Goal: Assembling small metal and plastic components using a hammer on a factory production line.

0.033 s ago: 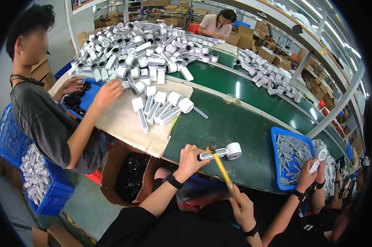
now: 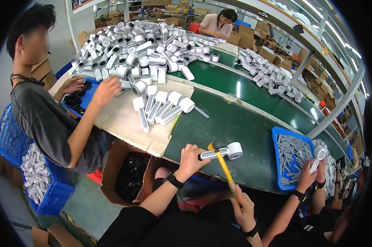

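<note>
The left hand (image 2: 189,161) clamps one end of a white-and-grey round-headed device (image 2: 210,155), which juts right of its fingers; the right hand (image 2: 244,209) has fingers wrapped round a yellow-shafted mallet (image 2: 227,171); a stray swing might bruise the left fingers.

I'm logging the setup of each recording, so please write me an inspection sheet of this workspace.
Surface: green tabletop; tan sheet at left.
Work items: white-and-grey unit; yellow-handled mallet, its head at the unit's handle, contact unclear.
Clutter: large pile of similar units behind; several units grouped on the sheet; blue tray of grey strips at right.
Hands: left hand holds the unit's handle end; right hand grips the mallet.
Cables: nothing seen for certain.
Surroundings: left co-worker, rear co-worker, right co-worker's hands; cardboard box of dark parts below.
</note>
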The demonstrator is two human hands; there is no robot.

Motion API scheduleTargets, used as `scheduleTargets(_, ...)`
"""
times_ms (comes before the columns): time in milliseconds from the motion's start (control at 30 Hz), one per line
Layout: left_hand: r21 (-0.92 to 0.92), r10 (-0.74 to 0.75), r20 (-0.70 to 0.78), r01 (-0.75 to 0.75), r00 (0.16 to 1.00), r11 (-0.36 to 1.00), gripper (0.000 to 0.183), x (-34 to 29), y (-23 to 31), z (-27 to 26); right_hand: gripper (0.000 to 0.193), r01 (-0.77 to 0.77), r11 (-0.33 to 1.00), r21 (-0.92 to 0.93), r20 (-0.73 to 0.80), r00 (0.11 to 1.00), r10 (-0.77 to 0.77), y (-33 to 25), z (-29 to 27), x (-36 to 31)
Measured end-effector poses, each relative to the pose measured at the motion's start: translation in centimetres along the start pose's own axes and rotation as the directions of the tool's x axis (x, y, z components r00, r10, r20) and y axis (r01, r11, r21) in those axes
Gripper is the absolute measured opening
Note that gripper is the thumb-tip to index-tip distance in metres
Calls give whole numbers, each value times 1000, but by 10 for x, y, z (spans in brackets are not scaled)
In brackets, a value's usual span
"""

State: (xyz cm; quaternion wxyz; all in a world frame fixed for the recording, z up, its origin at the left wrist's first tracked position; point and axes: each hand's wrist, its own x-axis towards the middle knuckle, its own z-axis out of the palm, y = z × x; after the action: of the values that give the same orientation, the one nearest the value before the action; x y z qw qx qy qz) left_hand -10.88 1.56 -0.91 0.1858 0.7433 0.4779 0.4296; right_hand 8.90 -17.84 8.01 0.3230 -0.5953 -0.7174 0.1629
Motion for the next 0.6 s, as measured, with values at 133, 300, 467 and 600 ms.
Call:
scheduleTargets(133, 19, 8, -12, -8, 1000, 1000, 27, 0, -1, 1, 53, 69, 995, 72, -93, 994, -63, -1, 5, 1)
scheduleTargets(300, -2, 7, -12, -7, 1000, 1000, 24, -3, -1, 1, 52, 15, 1000, 22, -6, 1000, -14, -6, 1, 1)
scheduleTargets(467, 10, -2, -19, 3, 1000, 1000, 26, -2, -2, 1, 53, -19, 999, -34, 69, 997, 21, -1, 1, 2)
scheduleTargets(600, 10, 10, -28, -10, 1000, 1000, 27, -3, -1, 3, 53, -7, 1000, 18, -11, 1000, 7, 3, 1, -4)
